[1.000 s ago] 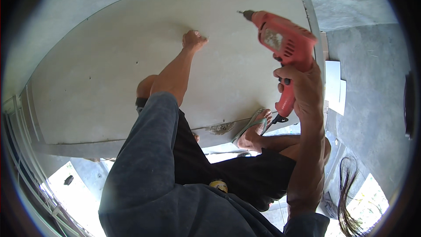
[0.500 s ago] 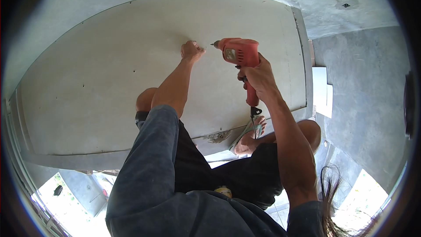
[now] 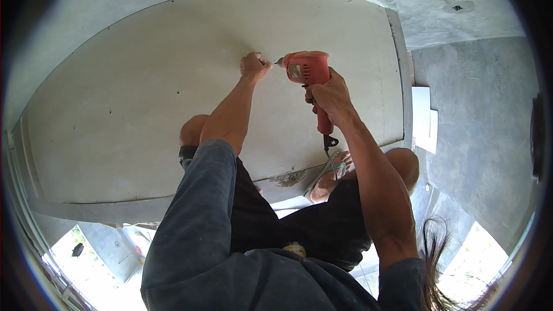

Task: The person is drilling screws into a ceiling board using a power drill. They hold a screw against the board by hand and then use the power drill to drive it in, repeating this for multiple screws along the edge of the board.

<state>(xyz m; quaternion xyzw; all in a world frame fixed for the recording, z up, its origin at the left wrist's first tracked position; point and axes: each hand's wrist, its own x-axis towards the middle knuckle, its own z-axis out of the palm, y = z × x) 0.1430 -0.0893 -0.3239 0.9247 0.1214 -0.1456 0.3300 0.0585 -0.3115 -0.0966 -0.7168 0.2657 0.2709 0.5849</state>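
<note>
A foot (image 3: 327, 186) is resting by the pale board (image 3: 144, 69); the left hand (image 3: 255, 67) is sitting just ahead of the bit (image 3: 277, 62). Over the board, the red drill (image 3: 309, 67) is pointing left, its body lying crosswise. The right hand (image 3: 332, 97) is wrapping the handle (image 3: 324, 122); the left is curling, but what it is holding I cannot tell

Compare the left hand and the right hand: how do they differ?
The left hand is curled just ahead of the red drill; the right hand wraps around its handle. The left hand sits higher in the picture than the right hand. Both are bare.
</note>
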